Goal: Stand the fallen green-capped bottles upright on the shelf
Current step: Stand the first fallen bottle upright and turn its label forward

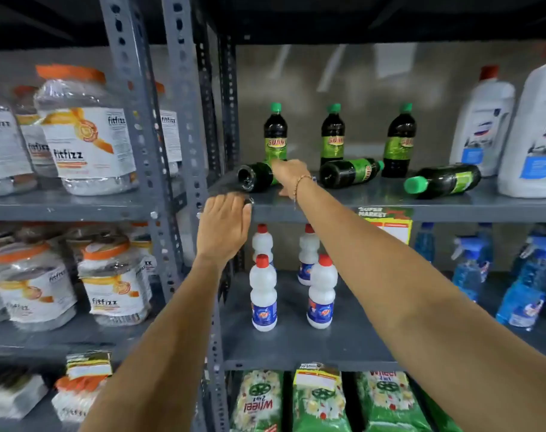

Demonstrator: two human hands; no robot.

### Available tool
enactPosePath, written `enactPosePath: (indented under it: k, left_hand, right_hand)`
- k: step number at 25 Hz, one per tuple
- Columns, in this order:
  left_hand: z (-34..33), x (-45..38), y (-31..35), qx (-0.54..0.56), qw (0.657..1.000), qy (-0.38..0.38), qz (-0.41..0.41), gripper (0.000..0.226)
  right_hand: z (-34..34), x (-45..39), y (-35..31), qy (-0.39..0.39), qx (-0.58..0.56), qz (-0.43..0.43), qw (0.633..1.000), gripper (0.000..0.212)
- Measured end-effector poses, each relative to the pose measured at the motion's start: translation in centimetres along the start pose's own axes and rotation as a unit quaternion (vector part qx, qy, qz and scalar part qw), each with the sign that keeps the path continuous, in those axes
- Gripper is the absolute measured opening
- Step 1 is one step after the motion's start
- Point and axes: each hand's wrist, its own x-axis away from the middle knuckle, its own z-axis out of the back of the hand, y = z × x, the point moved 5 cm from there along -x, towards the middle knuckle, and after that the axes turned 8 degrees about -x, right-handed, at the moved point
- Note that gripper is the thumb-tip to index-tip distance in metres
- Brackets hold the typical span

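Head view: right hand (292,176) is wrapping the fallen dark green-capped plastic bottle (256,177) mid-body; left hand (223,227) is hovering open, empty. Probably full, heavyish, slick, so grip the label.

The dark bottles (331,137) are showing green caps and green-yellow labels, the shelf (390,210) grey, neighbouring jars (84,129) orange-lidded.

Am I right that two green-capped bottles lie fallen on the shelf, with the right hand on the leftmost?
Not quite: the head view shows three fallen: the leftmost bottle under the right hand, a middle one and a right one. The rest holds.
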Motion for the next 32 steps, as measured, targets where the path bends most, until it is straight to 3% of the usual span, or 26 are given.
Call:
enactPosePath:
  k: [3,6,10,13,16,19,22,28,32]
  left_hand:
    - [-0.1,0.0,-0.1,-0.026,0.999,0.033,0.009,0.037]
    - [-0.5,0.4,-0.1,-0.031,0.999,0.044,-0.007,0.038]
    - [-0.5,0.5,-0.2,-0.046,0.996,0.076,-0.007,0.038]
    - [-0.7,0.5,-0.2,-0.045,0.995,0.083,-0.010,0.047]
    - [-0.6,0.7,-0.3,-0.035,0.995,0.089,-0.006,0.049]
    - [-0.4,0.6,-0.1,-0.036,0.996,0.087,-0.005,0.051]
    - [-0.1,0.6,-0.2,-0.032,0.996,0.083,-0.003,0.051]
    - [0.0,0.8,-0.3,-0.026,0.995,0.099,0.002,0.049]
    - [0.0,0.8,-0.2,-0.026,0.994,0.101,-0.003,0.042]
  right_hand:
    - [-1.2,-0.2,-0.2,0.035,-0.051,-0.076,0.995,0.093]
    - [-2.4,-0.3,-0.8,0.036,-0.046,-0.093,0.994,0.100]
    - [-2.4,-0.7,-0.9,0.097,0.003,-0.122,0.988,0.092]
    - [-1.8,-0.7,-1.1,0.117,0.010,-0.105,0.988,0.080]
    - [0.3,-1.2,-2.4,0.153,0.097,-0.059,0.982,0.070]
    - [-0.2,-0.8,-3.0,0.109,0.174,-0.042,0.978,0.075]
    - [-1.7,-0.3,-1.9,0.077,0.176,-0.071,0.979,0.084]
    - [-1.8,-0.9,-4.1,0.054,0.199,-0.011,0.978,0.047]
    - [-1.8,-0.4,-3.5,0.089,0.228,-0.024,0.969,0.062]
